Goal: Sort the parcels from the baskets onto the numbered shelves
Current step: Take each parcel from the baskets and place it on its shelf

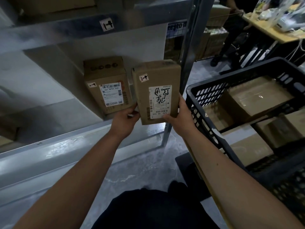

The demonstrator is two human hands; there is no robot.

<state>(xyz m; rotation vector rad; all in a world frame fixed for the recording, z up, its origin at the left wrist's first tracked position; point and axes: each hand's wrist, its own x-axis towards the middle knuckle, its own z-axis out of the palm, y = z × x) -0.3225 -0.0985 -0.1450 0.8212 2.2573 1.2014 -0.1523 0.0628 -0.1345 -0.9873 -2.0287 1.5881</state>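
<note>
A brown cardboard parcel (156,91) with a white shipping label and a small "2-4" sticker is held in front of the metal shelf. My left hand (126,119) grips its lower left edge and my right hand (180,115) grips its lower right corner. Just left of it, a second brown parcel (107,85), also marked "2-4", lies on the shelf (79,134). The beam above carries a "1-4" tag (107,24). A black plastic basket (209,100) with several cardboard parcels stands at the right.
The shelf's upright steel post (188,52) stands right behind the held parcel. Another person's legs (231,38) stand at the back right beside a wooden table (270,32) with bags. More black baskets are stacked below on the right.
</note>
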